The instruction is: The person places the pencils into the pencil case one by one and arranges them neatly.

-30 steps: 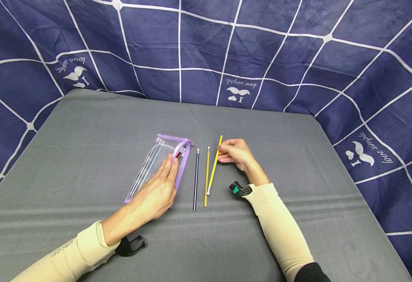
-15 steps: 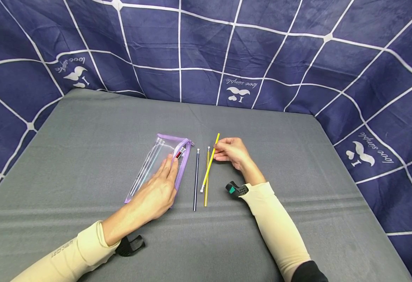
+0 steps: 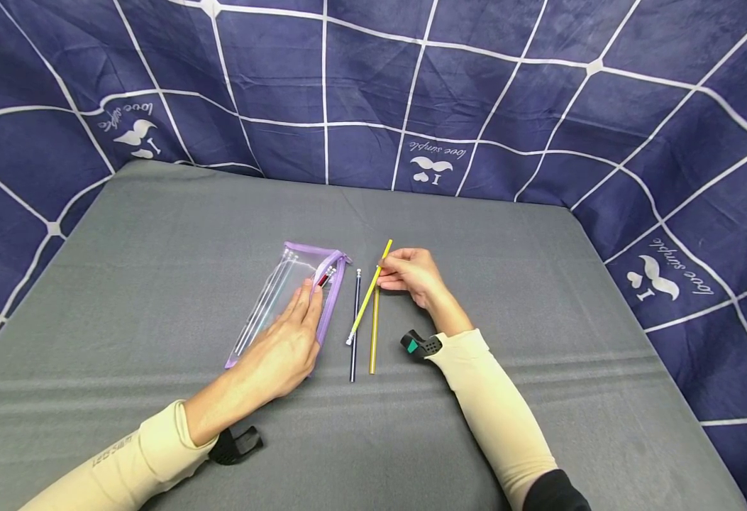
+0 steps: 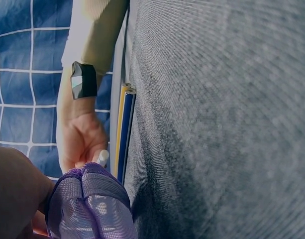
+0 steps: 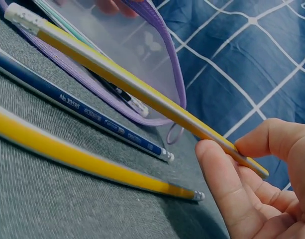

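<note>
My right hand (image 3: 414,275) pinches a yellow pencil (image 3: 367,305) between thumb and fingers near its far end. The white eraser end (image 5: 24,19) points toward the pencil case. A clear pencil case (image 3: 309,249) with purple zipper edging lies to the left, its mouth parted. My left hand (image 3: 286,348) grips the case at its open side, fingers over the top and thumb hidden in the head view. Several pencils (image 3: 266,305) show through the clear film. Below the held pencil, a dark blue pencil (image 3: 353,365) and another yellow pencil (image 3: 374,341) lie side by side.
A grey cloth (image 3: 507,270) covers the table. Blue curtains (image 3: 373,85) with white lines hang behind it and at both sides. Each wrist wears a black band mount (image 3: 421,345). A small zipper pull loop (image 5: 175,134) hangs at the corner of the case.
My right hand has moved left with the yellow pencil, which has tilted further. Its eraser end now overlaps the blue pencil. The left hand and the pencil case have stayed put.
</note>
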{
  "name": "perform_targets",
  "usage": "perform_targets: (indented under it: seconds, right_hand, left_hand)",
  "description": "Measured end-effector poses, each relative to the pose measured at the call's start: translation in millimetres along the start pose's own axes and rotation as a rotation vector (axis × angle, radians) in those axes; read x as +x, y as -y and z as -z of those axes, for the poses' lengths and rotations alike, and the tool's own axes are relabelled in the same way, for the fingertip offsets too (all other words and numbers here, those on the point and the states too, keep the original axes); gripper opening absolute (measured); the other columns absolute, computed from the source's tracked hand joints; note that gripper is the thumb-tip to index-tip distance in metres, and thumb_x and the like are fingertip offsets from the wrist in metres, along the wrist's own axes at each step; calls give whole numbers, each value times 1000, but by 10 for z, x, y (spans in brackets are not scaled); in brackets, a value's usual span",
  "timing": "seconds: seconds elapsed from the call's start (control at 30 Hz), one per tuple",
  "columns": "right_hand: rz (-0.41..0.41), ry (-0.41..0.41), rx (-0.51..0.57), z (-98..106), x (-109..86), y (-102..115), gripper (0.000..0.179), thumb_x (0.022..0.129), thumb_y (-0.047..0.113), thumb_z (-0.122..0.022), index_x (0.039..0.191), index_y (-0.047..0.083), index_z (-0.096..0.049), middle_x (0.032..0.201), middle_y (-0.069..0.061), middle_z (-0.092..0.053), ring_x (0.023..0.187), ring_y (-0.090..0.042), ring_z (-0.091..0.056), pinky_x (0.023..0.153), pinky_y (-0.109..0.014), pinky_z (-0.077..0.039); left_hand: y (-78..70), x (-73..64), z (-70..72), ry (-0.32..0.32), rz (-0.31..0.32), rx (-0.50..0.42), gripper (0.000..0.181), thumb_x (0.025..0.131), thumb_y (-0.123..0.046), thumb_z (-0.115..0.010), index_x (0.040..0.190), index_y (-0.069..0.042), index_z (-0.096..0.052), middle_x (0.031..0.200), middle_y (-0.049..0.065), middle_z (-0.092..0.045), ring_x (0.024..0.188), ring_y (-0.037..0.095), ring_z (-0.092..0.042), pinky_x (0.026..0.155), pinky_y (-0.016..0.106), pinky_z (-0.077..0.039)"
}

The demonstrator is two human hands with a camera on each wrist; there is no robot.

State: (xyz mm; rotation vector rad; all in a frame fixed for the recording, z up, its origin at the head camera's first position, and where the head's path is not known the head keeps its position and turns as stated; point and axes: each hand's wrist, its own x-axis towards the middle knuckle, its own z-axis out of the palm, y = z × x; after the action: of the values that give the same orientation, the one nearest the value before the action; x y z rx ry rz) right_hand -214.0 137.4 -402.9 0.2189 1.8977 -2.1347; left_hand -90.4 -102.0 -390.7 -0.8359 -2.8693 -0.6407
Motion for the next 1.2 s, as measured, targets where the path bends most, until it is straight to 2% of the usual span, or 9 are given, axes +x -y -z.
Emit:
perform_targets:
  seconds: [0.53,0.97,1.2]
  right_hand:
    - [1,42,30,-276,19,-25,8,88,-10,-56,87,-2,-56,64,-10,-64,54,-16,-68,54,-24,-58]
    - [-9,71,43,-462,-20,-51,5,86,-10,-57,90,-8,-59,64,-11,-65,54,-17,-68,55,-24,-58]
    - [-17,92,46,-528,-28,-97,5,86,-11,-56,91,-9,-58,66,-12,-66,55,-18,-69,56,-24,-58]
  left_hand:
    - [1,-3,-1,-18,-9,-3,70,87,-2,-62,145,18,-29,151,37,-26,138,49,-32,106,59,-37]
    - [7,1,-11,-17,12,-4,69,87,-3,-62,146,17,-30,152,35,-28,139,47,-32,102,61,-41]
    - [8,-1,-8,-23,-3,12,69,87,-3,-62,145,18,-30,151,36,-28,138,48,-34,104,59,-40]
